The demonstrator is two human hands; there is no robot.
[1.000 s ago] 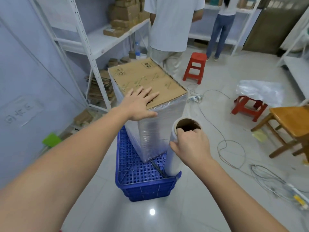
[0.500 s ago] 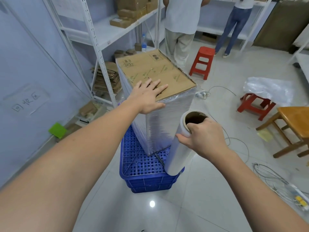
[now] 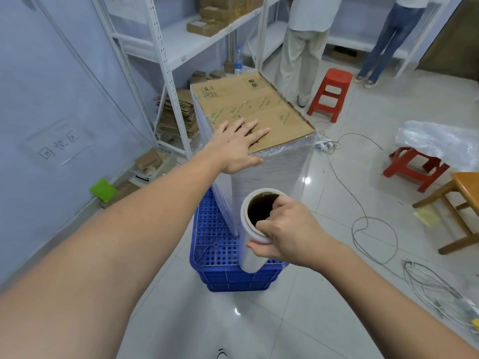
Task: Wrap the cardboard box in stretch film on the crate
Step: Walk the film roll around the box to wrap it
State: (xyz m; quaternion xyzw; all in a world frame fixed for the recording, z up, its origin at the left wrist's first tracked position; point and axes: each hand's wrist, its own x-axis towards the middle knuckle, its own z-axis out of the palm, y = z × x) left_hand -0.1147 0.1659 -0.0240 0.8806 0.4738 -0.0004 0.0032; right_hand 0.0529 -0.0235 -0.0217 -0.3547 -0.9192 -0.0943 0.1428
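1. Head view: we are mid-wrap. The cardboard box (image 3: pixel 255 110) stands upright on the blue crate (image 3: pixel 220 244), at 12 o'clock from us; its sides already carry stretch film, its top is bare.
2. Our left hand (image 3: pixel 237 146) lies flat on the near corner of the box top, fingers straight and spread, steadying it.
3. Our right hand (image 3: pixel 287 233) grips the film roll (image 3: pixel 255 229) at its upper end, thumb hooked into the core, fingers curled round the outside. The roll hangs just beside the box's near edge, over the crate.
4. Next move, as we judge it: carry the roll round the box with the film taut while the left hand holds the box down.
5. Obstructions: white shelving (image 3: pixel 166 55) close at 10 o'clock; a person (image 3: pixel 303 47) and a red stool (image 3: pixel 330 92) at 1 o'clock; loose cables (image 3: pixel 363 224) on the floor at 3 o'clock. These narrow the path round the crate.
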